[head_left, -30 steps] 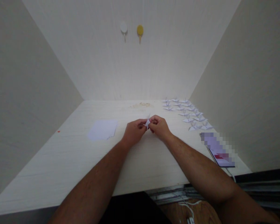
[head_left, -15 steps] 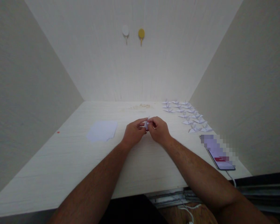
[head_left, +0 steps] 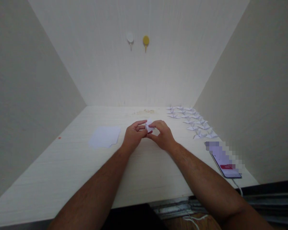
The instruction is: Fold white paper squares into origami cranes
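Small white folded paper (head_left: pixel 149 128), tucked between two hands.
From far away, I see the paper is plain white and folded, with flat sides. It is up in the fingers of my left hand (head_left: pixel 133 134) and my right hand (head_left: pixel 164 135). Fingers hide some of it, so I can't tell its whole shape.

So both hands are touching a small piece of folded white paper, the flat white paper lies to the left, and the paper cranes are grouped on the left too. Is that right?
Not quite: the head view shows the paper cranes on the right, beyond the phone. The rest stands: both hands touch the folded white paper, and the flat white paper lies left.
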### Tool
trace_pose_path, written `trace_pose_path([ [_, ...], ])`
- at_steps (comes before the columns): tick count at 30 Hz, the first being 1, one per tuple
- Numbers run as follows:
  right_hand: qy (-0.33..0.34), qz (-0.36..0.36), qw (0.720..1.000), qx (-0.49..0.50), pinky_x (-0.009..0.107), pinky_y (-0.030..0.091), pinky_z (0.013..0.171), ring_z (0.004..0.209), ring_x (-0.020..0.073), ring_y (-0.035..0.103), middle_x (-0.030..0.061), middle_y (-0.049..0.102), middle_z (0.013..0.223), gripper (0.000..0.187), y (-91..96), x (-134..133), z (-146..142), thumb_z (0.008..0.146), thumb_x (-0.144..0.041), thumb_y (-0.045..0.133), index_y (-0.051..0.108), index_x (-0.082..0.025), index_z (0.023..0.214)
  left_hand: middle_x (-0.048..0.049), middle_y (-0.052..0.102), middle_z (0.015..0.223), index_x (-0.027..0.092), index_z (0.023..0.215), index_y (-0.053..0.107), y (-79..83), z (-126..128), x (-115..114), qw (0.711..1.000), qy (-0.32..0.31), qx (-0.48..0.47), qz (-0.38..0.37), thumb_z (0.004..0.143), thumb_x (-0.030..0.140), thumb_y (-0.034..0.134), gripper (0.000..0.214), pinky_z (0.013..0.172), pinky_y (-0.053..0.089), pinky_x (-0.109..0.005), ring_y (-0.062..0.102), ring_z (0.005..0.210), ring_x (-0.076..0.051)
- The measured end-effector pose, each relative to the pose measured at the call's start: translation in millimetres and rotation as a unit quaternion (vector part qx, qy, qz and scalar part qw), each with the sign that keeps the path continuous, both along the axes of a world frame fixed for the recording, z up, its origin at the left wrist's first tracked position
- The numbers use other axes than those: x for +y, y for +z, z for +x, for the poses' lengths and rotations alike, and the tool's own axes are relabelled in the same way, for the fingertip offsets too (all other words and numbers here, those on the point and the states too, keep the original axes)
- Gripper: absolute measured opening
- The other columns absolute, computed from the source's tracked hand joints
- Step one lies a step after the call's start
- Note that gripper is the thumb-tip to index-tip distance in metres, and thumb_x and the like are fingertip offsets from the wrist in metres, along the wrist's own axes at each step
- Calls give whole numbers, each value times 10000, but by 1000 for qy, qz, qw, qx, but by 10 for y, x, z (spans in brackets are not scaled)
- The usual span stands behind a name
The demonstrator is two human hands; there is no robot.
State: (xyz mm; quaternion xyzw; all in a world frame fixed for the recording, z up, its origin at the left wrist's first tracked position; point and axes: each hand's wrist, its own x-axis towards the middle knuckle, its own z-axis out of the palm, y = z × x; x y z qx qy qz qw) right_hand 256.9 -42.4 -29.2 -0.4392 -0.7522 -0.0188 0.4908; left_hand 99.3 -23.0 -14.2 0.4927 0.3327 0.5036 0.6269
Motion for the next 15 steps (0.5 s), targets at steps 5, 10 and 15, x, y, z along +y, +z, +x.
trace_pose_path([
  [5, -6, 5, 1000, 18, 369, 506, 820, 905, 201, 608, 42, 677, 930, 166, -14, 0, 0, 755, -214, 756, 684, -246, 900, -38, 705, 849, 117, 1148, 637, -17, 0, 16, 1000, 0, 21, 15, 666, 175, 733, 495, 716, 609, -352, 702, 696, -161],
  [10, -9, 18, 999, 28, 339, 494, 802, 860, 180, 611, 35, 677, 854, 35, 30, -33, -2, 844, -236, 660, 670, -232, 811, -63, 715, 866, 108, 1143, 633, -32, -10, 34, 999, -17, 29, 13, 638, 212, 796, 541, 687, 613, -341, 694, 701, -159],
  [15, -109, -19, 992, 66, 295, 482, 677, 727, 157, 591, 26, 644, 786, 115, 46, -55, -22, 890, -271, 545, 607, -213, 813, -95, 721, 903, 104, 1151, 630, -16, 7, 15, 999, -32, 32, 14, 646, 210, 792, 540, 697, 617, -359, 715, 759, -199],
])
